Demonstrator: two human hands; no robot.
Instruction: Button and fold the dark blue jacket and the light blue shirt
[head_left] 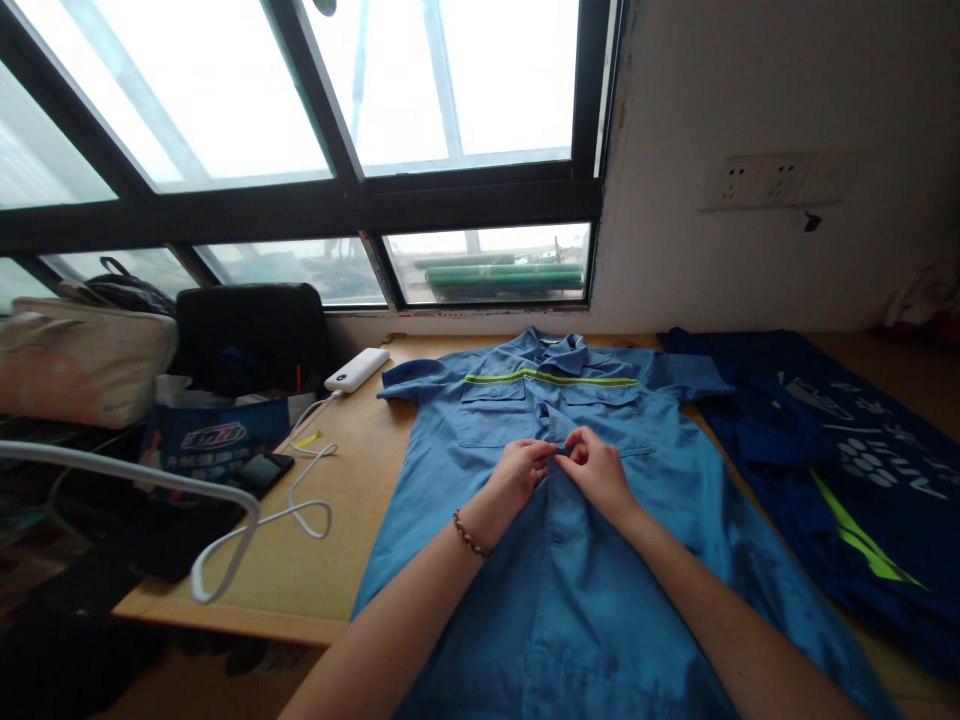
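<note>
A blue short-sleeved work shirt point(465, 480) with a yellow-green chest stripe lies face up, its collar toward the window wall. On its front placket, just below the chest pockets, both hands meet. My left hand point(521, 468), with a braided bracelet at the wrist, pinches the placket edge from the left. My right hand point(596, 468) pinches the same edge from the right, fingertips almost touching the left ones. Any button between the fingertips is hidden.
The shirt lies on a wooden table point(345, 540). A white power bank point(358, 370) with a white cable lies left, near a dark phone point(262, 472). Dark blue printed fabric point(862, 450) covers the right side. Bags point(82, 360) and a black chair back point(251, 335) stand left.
</note>
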